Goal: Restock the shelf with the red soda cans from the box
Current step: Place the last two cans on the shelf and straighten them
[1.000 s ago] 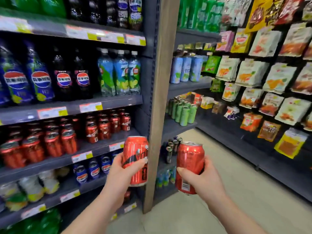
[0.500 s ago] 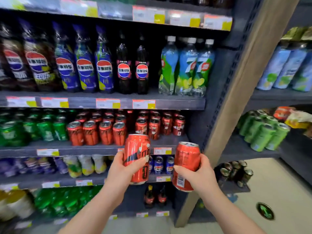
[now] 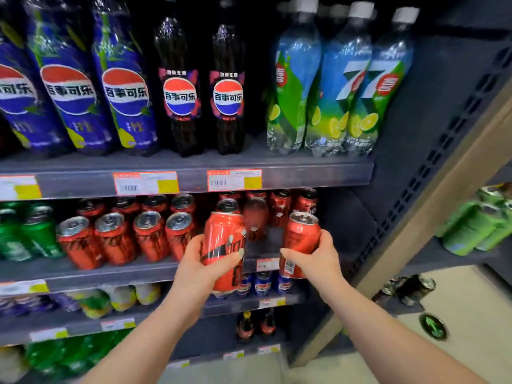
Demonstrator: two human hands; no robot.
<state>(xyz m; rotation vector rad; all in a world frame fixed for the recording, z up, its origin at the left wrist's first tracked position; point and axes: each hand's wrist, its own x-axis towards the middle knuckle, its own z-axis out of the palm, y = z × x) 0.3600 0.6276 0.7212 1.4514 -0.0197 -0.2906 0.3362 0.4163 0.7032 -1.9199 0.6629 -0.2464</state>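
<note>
Head view looks at a drinks rack, with both bare hands raised in front of the can shelf (image 3: 83,275). The left hand (image 3: 203,266) has its fingers (image 3: 240,254) clamped around a red soda can (image 3: 225,245), held upright and leaning slightly, its base hanging below the shelf edge. The right hand (image 3: 314,259) has its fingers (image 3: 324,241) wrapped around a second red can (image 3: 300,242), thumb across the front near the barcode, top tilted a little toward the left hand. The two cans are apart, with a bare patch of shelf showing between them.

Left of the left-hand fingers, a row of red cans (image 3: 124,236) stands on the shelf, and further left green cans (image 3: 25,234). Just behind and above both sets of fingers more red cans (image 3: 279,206) stand at the back of the shelf. Above them, a higher shelf carries tall cola bottles (image 3: 177,87) and lemon-lime bottles (image 3: 343,84). Below the fingers, small blue cans (image 3: 263,284) sit on the next shelf down.
</note>
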